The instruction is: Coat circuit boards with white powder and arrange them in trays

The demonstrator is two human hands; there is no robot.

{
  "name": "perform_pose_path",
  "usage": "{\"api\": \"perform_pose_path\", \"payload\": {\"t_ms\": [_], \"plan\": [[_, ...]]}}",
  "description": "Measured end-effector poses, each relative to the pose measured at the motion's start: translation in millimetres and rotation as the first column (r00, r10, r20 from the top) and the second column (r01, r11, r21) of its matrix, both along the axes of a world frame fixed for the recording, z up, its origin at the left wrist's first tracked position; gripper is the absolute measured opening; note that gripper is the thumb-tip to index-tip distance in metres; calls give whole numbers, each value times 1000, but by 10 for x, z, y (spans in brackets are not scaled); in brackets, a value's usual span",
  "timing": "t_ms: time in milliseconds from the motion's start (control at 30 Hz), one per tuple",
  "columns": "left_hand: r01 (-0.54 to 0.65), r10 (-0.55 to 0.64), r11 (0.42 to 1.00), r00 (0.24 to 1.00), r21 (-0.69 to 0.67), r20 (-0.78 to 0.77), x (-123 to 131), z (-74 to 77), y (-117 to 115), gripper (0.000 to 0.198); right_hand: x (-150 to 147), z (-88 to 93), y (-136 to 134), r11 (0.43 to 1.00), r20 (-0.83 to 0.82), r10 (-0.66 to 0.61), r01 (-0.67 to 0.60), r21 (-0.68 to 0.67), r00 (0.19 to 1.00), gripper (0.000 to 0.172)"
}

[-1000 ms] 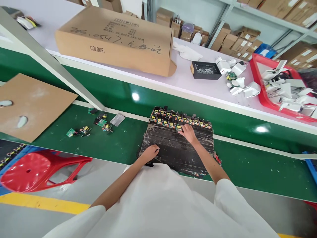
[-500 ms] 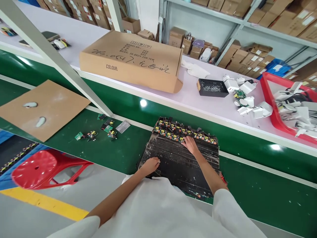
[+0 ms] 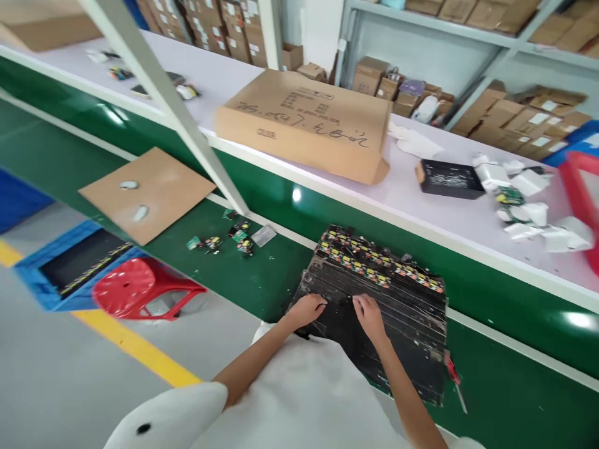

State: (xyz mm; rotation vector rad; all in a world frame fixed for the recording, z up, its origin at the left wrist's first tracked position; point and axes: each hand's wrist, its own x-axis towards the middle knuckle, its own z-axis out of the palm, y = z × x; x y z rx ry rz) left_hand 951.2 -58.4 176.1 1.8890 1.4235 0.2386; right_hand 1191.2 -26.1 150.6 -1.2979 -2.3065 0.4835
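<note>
A worn black board point(image 3: 397, 349) lies on the green bench in front of me. Small circuit boards point(image 3: 355, 265) with yellow parts stand in rows along its far edge. Above the board's left part, my left hand point(image 3: 309, 310) is closed with its fingers curled. My right hand point(image 3: 369, 315) is a short way to its right, nearer to me than the rows, its fingers bent together. Anything small in either hand is too hidden to make out. A red-handled screwdriver point(image 3: 453, 372) lies beside the board's right edge.
Loose circuit boards point(image 3: 241, 236) and a clear bag point(image 3: 264, 235) lie left on the bench, near a cardboard sheet point(image 3: 154, 187). The raised shelf holds a carton point(image 3: 304, 125), a black screw tray point(image 3: 449, 179) and white charger housings point(image 3: 528, 212). A red stool point(image 3: 126, 287) stands below left.
My right hand has drawn back from the circuit board rows toward me and my left hand. My left hand stays low over the black board. The view has swung to the left.
</note>
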Motion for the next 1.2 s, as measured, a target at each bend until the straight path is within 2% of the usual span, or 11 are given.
{"api": "perform_pose_path", "payload": {"t_ms": [100, 200, 367, 533, 633, 733, 800, 867, 1000, 1100, 1200], "plan": [[-95, 94, 995, 995, 22, 15, -169, 75, -118, 27, -256, 87, -226, 991, -64, 112, -116, -72, 992, 38], [-214, 213, 977, 977, 23, 30, -434, 104, -328, 26, -510, 135, -245, 976, -144, 127, -150, -157, 981, 38], [-479, 480, 878, 877, -7, 12, -1088, -23, -773, 28, -1099, 198, -177, 945, -234, 135, -196, -263, 963, 40], [-722, 713, 692, 688, -30, -134, -2076, -307, -996, 30, -1928, 160, -220, 899, -235, 216, -287, -330, 948, 36], [-812, 789, 584, 570, -11, -230, -2835, -452, -975, 29, -2579, 82, -189, 885, -110, 355, -371, -280, 929, 32], [-857, 830, 512, 477, 55, -291, -3635, -547, -848, 31, -3416, -14, -32, 877, 28, 442, -426, -223, 896, 31], [-859, 839, 502, 455, 101, -298, -4126, -597, -708, 35, -4065, -98, 144, 861, 83, 487, -462, -211, 870, 32], [-842, 831, 526, 478, 119, -284, -4544, -651, -537, 40, -4736, -212, 347, 831, 157, 549, -517, -206, 821, 39], [-798, 794, 596, 569, 87, -214, -5113, -799, -217, 35, -5843, -501, 665, 760, 317, 649, -610, -227, 691, 59], [-791, 784, 610, 596, 42, -174, -5326, -905, -96, 35, -6254, -682, 728, 736, 396, 672, -628, -254, 626, 52], [-786, 778, 618, 612, -4, -144, -5395, -945, -70, 32, -6312, -755, 675, 744, 448, 659, -612, -270, 604, 40]]}}
